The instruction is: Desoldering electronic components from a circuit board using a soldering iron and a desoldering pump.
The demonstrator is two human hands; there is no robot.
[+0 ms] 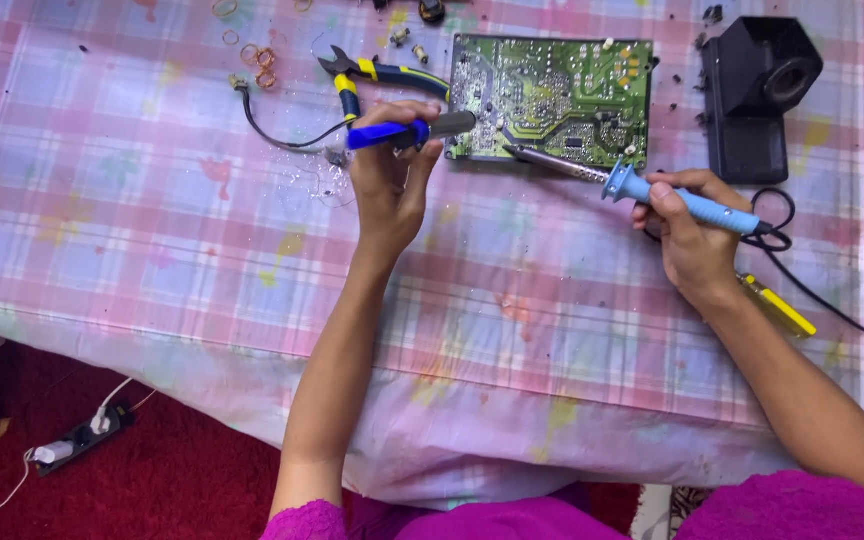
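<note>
Pink sleeves lowest in view. Left hand (392, 175) closed around a blue suction tool (407, 131); right hand (692, 235) closed around a soldering iron (652, 192), tip at the green circuit board's (552, 98) lower edge. Pliers (377, 78), black stand (757, 90), yellow screwdriver (780, 306) on checked tablecloth (152, 230).

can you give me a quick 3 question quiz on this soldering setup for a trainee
1. True or false: the soldering iron is in the right hand.
2. What does the left hand hold? A) diagonal cutters B) blue desoldering pump C) screwdriver
3. Which thing does the iron's tip touch?

Key
1. True.
2. B: the desoldering pump; the diagonal cutters lie on the tablecloth.
3. The near edge of the green circuit board.
</note>
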